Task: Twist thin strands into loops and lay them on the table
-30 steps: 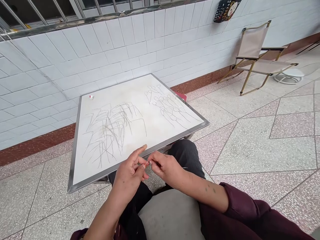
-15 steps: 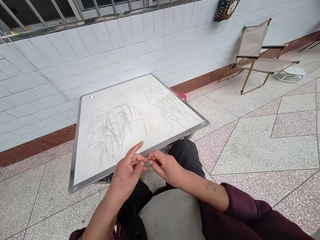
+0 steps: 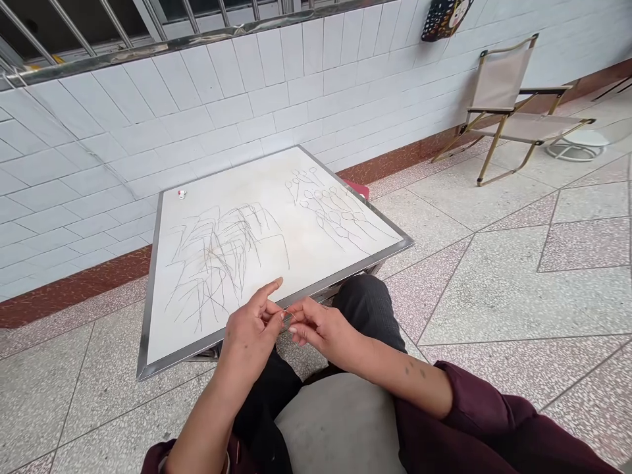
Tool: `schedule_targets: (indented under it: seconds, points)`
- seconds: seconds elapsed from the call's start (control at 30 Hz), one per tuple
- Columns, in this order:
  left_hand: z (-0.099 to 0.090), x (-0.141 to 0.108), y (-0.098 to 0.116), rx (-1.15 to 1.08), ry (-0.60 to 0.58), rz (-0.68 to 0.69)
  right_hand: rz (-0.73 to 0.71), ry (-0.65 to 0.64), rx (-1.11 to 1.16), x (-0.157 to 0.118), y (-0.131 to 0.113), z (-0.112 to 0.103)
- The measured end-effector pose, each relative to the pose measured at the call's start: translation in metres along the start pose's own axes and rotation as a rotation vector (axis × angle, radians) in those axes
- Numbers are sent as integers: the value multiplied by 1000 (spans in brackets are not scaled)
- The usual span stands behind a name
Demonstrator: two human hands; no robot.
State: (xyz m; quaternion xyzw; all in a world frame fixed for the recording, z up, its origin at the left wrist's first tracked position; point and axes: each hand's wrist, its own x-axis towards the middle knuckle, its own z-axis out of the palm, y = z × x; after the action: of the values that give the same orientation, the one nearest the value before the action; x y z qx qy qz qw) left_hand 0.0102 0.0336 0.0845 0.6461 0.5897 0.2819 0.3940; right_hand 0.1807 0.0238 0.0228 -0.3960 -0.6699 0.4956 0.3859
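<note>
Strand (image 3: 291, 313) our left hand (image 3: 249, 334) pinches by the table's near edge (image 3: 345, 270) may drop if our right hand (image 3: 332, 334), grip unclear, tugs.

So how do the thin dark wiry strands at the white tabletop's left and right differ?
The left strands cover more of the white tabletop than the right strands. The left strands are bent and heavily crossed; the right strands show small round loops. Both are thin and dark.

The tabletop (image 3: 257, 178) looks smooth, its rim (image 3: 197, 346) metal, the chair seat (image 3: 538, 127) matt cloth.
</note>
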Motion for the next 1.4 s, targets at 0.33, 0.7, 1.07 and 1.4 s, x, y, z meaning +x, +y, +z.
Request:
schedule_targets:
  seconds: [0.33, 0.7, 1.07, 1.4]
  points:
    - [-14, 3, 10, -199, -45, -26, -22, 12, 50, -4, 6, 0]
    - [-18, 12, -25, -687, 1, -156, -9, 42, 192, -3, -6, -1]
    - [32, 3, -21, -784, 188, 32, 15, 9, 176, -3, -2, 0]
    - [37, -4, -14, -755, 290, 70, -2, 38, 192, 1, -3, 2]
